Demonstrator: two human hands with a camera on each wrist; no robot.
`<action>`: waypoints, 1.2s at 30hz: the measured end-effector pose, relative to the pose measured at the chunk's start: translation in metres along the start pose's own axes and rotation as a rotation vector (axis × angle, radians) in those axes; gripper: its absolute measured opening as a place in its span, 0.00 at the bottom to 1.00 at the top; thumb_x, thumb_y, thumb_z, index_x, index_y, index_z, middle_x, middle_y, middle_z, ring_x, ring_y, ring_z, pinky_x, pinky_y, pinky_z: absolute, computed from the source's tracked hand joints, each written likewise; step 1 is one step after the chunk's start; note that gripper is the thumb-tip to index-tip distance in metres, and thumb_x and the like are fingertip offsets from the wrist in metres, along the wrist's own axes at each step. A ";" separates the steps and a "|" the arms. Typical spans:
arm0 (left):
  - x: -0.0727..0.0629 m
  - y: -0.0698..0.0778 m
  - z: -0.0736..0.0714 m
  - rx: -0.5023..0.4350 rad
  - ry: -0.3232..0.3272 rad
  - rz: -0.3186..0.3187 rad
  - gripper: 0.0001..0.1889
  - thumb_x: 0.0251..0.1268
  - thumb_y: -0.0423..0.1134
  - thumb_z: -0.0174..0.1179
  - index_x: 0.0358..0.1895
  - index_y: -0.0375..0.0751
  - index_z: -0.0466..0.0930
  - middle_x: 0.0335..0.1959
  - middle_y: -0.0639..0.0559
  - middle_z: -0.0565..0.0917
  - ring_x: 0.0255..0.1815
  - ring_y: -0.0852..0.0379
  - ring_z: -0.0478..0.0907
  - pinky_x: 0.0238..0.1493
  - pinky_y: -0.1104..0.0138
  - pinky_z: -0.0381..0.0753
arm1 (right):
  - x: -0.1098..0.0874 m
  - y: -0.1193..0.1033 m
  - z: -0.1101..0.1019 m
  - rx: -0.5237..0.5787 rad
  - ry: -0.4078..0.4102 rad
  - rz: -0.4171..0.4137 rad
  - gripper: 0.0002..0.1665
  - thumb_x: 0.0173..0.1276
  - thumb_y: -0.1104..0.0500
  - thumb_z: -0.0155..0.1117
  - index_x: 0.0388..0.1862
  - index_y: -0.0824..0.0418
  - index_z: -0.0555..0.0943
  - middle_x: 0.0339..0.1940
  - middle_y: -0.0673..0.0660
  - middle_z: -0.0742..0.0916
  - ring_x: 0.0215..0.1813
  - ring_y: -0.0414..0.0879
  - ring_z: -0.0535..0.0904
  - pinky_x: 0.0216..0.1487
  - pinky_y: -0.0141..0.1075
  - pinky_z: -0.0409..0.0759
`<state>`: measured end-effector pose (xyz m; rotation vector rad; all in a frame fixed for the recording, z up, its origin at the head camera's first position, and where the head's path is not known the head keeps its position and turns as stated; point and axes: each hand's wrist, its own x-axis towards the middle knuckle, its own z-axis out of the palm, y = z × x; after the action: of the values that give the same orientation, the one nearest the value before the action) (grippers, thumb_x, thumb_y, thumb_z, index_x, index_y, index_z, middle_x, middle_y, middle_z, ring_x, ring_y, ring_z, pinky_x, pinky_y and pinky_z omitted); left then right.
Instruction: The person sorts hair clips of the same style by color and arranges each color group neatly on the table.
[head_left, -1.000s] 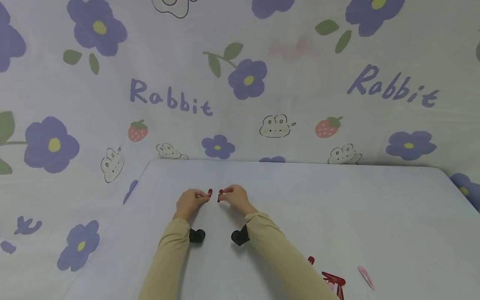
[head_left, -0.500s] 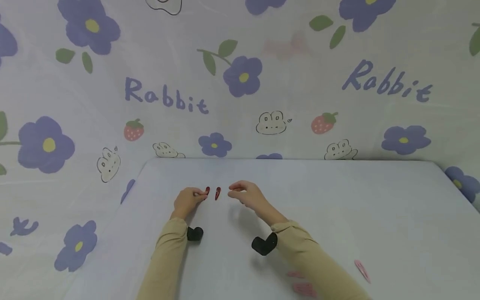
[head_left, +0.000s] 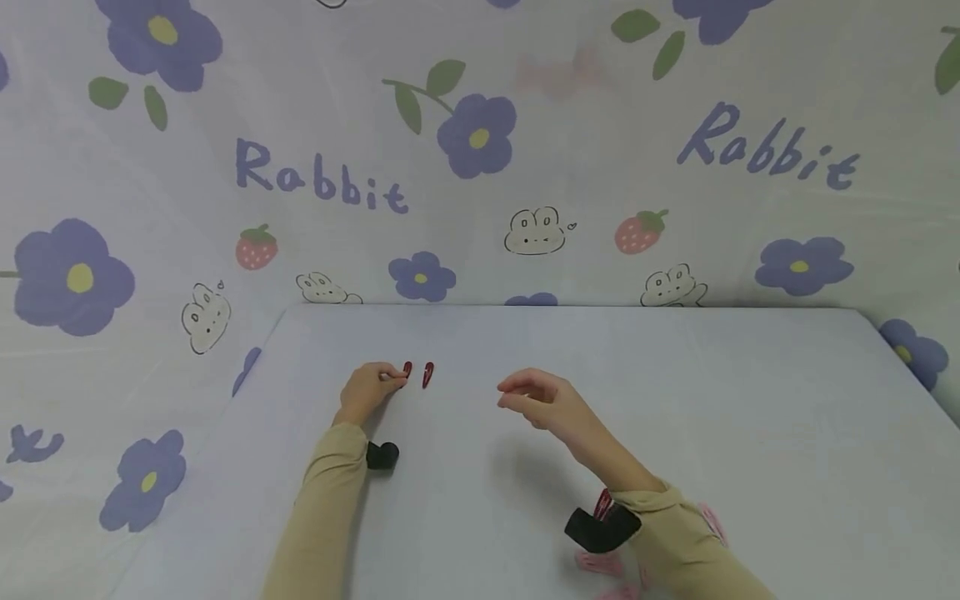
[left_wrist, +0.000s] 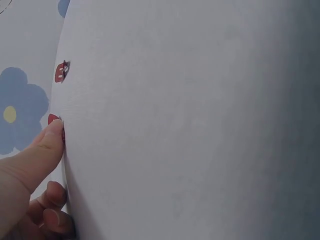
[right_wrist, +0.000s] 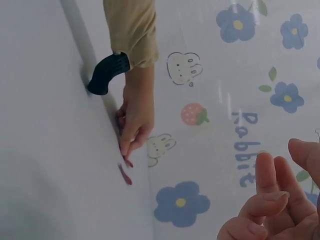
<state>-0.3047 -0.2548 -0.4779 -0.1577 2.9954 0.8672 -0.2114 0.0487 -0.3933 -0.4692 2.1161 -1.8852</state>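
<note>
Nearest, pink clips (head_left: 600, 562) lie on the white table (head_left: 465, 517) at the near right, partly covered by the right sleeve (head_left: 693, 542). A further pink clip (head_left: 715, 523) shows at the right side of the sleeve. Part of a near red clip (head_left: 603, 502) is visible beside the black right wrist mount (head_left: 602, 530); the remainder is hidden.

Farther in, the right hand (head_left: 551, 404) is raised above the table, its shadow falling on the surface. Its fingers are loosely bent, with the thumb and forefinger apart. Both far red clips lie to its left, well apart from it.

At the far left, the left hand (head_left: 367, 390) pinches the left red clip (head_left: 407, 367) between thumb and fingertips; the clip rests at the right side of the hand, its near part covered. The right red clip (head_left: 428, 375) lies just beside it, to the right, untouched and roughly parallel. This clip is glossy dark red, slender and teardrop-shaped: rounded at the far end, tapering toward the near end. Small white marks show on it in the left wrist view.

Beyond the table stands a backdrop (head_left: 577, 158) printed with purple flowers, strawberries and rabbits.
</note>
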 end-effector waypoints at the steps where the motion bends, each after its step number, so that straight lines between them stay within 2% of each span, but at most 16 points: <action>1: -0.001 0.000 0.001 -0.003 -0.006 -0.003 0.09 0.53 0.46 0.64 0.34 0.48 0.84 0.29 0.54 0.80 0.28 0.55 0.69 0.26 0.64 0.66 | -0.006 0.001 -0.004 -0.020 0.006 -0.007 0.14 0.61 0.54 0.61 0.43 0.60 0.78 0.37 0.55 0.81 0.33 0.47 0.68 0.31 0.35 0.65; 5: -0.002 -0.001 0.002 -0.012 0.002 0.003 0.09 0.53 0.46 0.63 0.34 0.47 0.84 0.27 0.54 0.79 0.27 0.55 0.69 0.25 0.64 0.66 | -0.026 0.004 -0.020 -0.109 0.018 -0.074 0.12 0.62 0.56 0.61 0.42 0.61 0.79 0.37 0.55 0.81 0.38 0.50 0.74 0.36 0.37 0.70; 10: 0.001 0.001 -0.003 0.001 0.011 0.010 0.09 0.54 0.47 0.63 0.33 0.46 0.83 0.26 0.53 0.78 0.27 0.55 0.68 0.25 0.64 0.64 | -0.042 0.009 -0.039 -0.129 0.012 -0.146 0.10 0.63 0.61 0.59 0.41 0.65 0.78 0.35 0.59 0.83 0.39 0.49 0.78 0.42 0.37 0.73; 12: 0.002 0.001 -0.004 0.004 0.001 0.006 0.09 0.54 0.47 0.62 0.33 0.45 0.83 0.26 0.53 0.77 0.27 0.54 0.68 0.25 0.64 0.64 | -0.048 0.013 -0.045 -0.150 0.014 -0.156 0.10 0.63 0.62 0.59 0.41 0.65 0.79 0.33 0.59 0.83 0.37 0.47 0.78 0.40 0.36 0.74; 16: 0.001 0.000 -0.002 -0.003 -0.013 0.004 0.10 0.55 0.47 0.62 0.32 0.45 0.82 0.24 0.53 0.76 0.26 0.55 0.67 0.25 0.65 0.64 | -0.061 0.023 -0.052 -0.282 0.055 -0.163 0.09 0.60 0.63 0.62 0.40 0.64 0.79 0.30 0.55 0.83 0.24 0.42 0.72 0.26 0.32 0.70; 17: 0.000 -0.001 -0.001 -0.005 -0.014 0.005 0.09 0.54 0.47 0.62 0.32 0.45 0.82 0.24 0.53 0.76 0.26 0.55 0.67 0.25 0.65 0.63 | -0.065 0.022 -0.051 -0.326 0.074 -0.153 0.09 0.59 0.64 0.63 0.39 0.64 0.79 0.28 0.54 0.82 0.22 0.41 0.69 0.24 0.31 0.68; 20: 0.000 -0.003 0.002 -0.010 -0.013 0.012 0.09 0.54 0.47 0.62 0.31 0.46 0.82 0.23 0.54 0.75 0.25 0.55 0.67 0.24 0.65 0.63 | -0.073 0.037 -0.055 -0.441 0.129 -0.103 0.09 0.57 0.61 0.65 0.37 0.62 0.79 0.26 0.49 0.80 0.19 0.40 0.64 0.20 0.31 0.63; 23: 0.000 -0.002 0.004 -0.018 -0.015 0.014 0.09 0.54 0.47 0.62 0.31 0.45 0.83 0.23 0.54 0.76 0.26 0.55 0.67 0.25 0.65 0.63 | -0.082 0.055 -0.059 -0.553 0.154 -0.055 0.11 0.56 0.55 0.67 0.35 0.60 0.79 0.23 0.45 0.78 0.22 0.39 0.66 0.24 0.32 0.66; 24: 0.000 -0.001 0.005 -0.018 -0.014 0.013 0.09 0.54 0.47 0.62 0.31 0.45 0.82 0.24 0.54 0.76 0.26 0.55 0.67 0.25 0.65 0.63 | -0.084 0.065 -0.062 -0.581 0.152 -0.043 0.13 0.55 0.53 0.67 0.35 0.59 0.79 0.22 0.43 0.78 0.22 0.39 0.66 0.25 0.33 0.67; 27: -0.002 0.002 0.006 -0.021 -0.014 0.010 0.09 0.54 0.47 0.62 0.31 0.45 0.82 0.24 0.53 0.76 0.26 0.55 0.67 0.25 0.65 0.63 | -0.093 0.077 -0.062 -0.659 0.121 0.003 0.16 0.54 0.50 0.67 0.34 0.59 0.77 0.22 0.44 0.76 0.24 0.39 0.68 0.29 0.35 0.69; 31: -0.003 0.002 0.007 -0.011 -0.011 0.007 0.09 0.55 0.47 0.62 0.31 0.46 0.82 0.24 0.54 0.76 0.26 0.55 0.67 0.25 0.65 0.63 | -0.099 0.081 -0.057 -0.700 0.083 0.108 0.23 0.52 0.46 0.68 0.37 0.63 0.76 0.26 0.47 0.76 0.27 0.40 0.69 0.30 0.36 0.70; 36: -0.003 0.000 0.005 -0.007 0.010 -0.005 0.09 0.55 0.47 0.62 0.31 0.46 0.81 0.25 0.53 0.76 0.27 0.54 0.68 0.25 0.64 0.63 | -0.097 0.080 -0.048 -0.710 0.138 0.177 0.30 0.50 0.47 0.69 0.41 0.69 0.73 0.25 0.49 0.75 0.24 0.41 0.69 0.28 0.36 0.70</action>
<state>-0.3015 -0.2517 -0.4821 -0.1701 2.9999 0.8795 -0.1480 0.1402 -0.4689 -0.2706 2.7849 -1.0545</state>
